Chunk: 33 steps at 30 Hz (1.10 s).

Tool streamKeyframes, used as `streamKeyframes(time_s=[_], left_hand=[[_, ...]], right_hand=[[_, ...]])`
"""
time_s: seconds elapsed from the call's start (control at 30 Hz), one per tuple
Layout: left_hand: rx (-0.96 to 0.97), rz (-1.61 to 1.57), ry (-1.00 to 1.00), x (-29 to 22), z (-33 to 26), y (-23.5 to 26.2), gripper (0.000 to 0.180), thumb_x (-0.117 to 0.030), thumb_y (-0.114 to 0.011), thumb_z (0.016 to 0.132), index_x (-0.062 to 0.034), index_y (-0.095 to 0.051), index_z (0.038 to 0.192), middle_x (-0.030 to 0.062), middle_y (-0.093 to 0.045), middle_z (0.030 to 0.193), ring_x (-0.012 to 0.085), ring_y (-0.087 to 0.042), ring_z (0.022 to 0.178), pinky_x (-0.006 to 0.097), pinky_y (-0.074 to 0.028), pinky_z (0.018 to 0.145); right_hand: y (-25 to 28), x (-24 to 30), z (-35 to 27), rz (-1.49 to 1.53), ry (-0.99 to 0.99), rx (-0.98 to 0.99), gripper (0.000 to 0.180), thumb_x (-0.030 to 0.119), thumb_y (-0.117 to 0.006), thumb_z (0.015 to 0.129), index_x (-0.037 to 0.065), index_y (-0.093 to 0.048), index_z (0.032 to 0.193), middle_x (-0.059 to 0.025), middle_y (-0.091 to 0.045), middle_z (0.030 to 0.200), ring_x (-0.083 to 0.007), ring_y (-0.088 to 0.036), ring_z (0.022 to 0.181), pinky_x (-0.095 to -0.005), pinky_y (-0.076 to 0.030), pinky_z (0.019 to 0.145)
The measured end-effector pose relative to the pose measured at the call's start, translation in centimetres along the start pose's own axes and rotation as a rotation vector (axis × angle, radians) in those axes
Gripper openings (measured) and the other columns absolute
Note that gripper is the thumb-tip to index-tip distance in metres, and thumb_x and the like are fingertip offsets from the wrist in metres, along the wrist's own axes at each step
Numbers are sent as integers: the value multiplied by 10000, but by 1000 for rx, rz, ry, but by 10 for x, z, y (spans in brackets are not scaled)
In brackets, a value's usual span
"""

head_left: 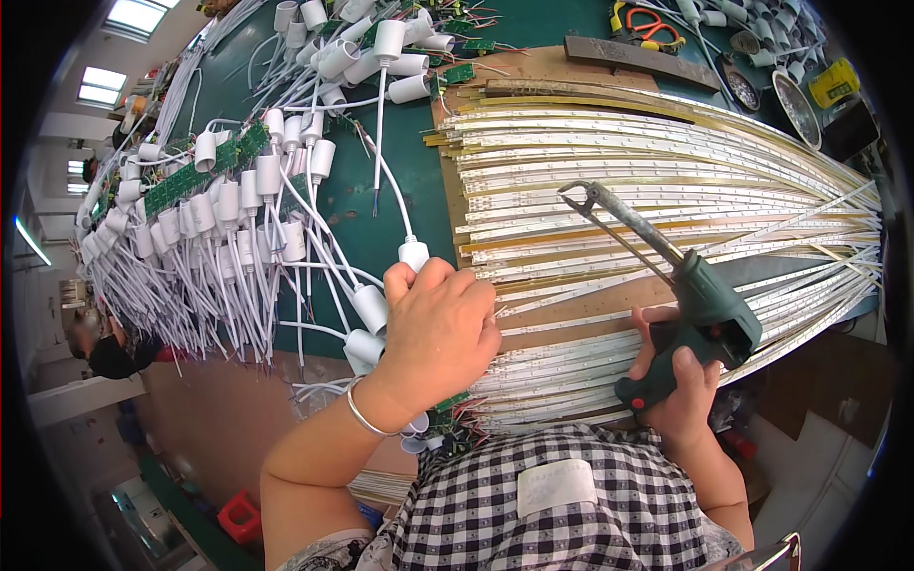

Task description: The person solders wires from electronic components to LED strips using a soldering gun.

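Note:
My left hand is closed at the left edge of the strips, its fingers curled around a white cylindrical cap with a white cable running up from it. Part of that cap is hidden under the fingers. In my right hand is a dark green soldering gun, gripped by its handle. Its long metal barrel and thin wire feeder point up and left, above the strips. Long white LED strips lie side by side beneath both hands. More white caps with cables lie just left of my left hand.
A large heap of white capped cables and a green circuit board panel cover the left of the green table. At the far right are pliers, a dark metal bar, a metal bowl and a yellow container. Another person is at far left.

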<state>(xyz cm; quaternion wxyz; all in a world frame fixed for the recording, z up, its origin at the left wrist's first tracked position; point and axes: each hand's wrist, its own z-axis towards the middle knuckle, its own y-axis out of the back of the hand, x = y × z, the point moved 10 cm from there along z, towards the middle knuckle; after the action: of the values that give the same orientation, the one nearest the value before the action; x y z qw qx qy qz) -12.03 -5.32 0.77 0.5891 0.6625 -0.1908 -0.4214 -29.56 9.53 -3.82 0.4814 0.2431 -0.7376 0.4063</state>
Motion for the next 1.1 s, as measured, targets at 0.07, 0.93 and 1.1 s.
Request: streamKeyframes(time_s=[0.07, 0.93, 1.1], left_hand=[[1, 1, 3, 0, 0, 0, 103, -96, -632, 676, -121, -533, 667, -17, -550, 709, 206, -510, 813, 413, -260, 766], [11, -13, 33, 6, -2, -5, 113, -89, -633, 659, -115, -523, 667, 4, -564, 716, 220, -509, 818, 413, -266, 775], [13, -21, 40, 6, -1, -5, 112, -90, -632, 660, -115, -523, 664, 4, -566, 715, 222, -511, 822, 414, -265, 775]], right_hand=[[0, 1, -1, -13, -4, 1, 602, 276, -638, 850, -66, -416, 1293, -199, -595, 1143, -192, -617, 663, -284, -500, 553], [-13, -8, -51, -769, -215, 355, 333, 138, -673, 764, 44, -662, 1084, -137, -656, 1112, -345, -585, 1051, -429, -429, 928], [-14, -10, -51, -782, -253, 378, 334, 142, -668, 770, 46, -659, 1089, -143, -645, 1138, -346, -571, 1076, -428, -425, 936]])
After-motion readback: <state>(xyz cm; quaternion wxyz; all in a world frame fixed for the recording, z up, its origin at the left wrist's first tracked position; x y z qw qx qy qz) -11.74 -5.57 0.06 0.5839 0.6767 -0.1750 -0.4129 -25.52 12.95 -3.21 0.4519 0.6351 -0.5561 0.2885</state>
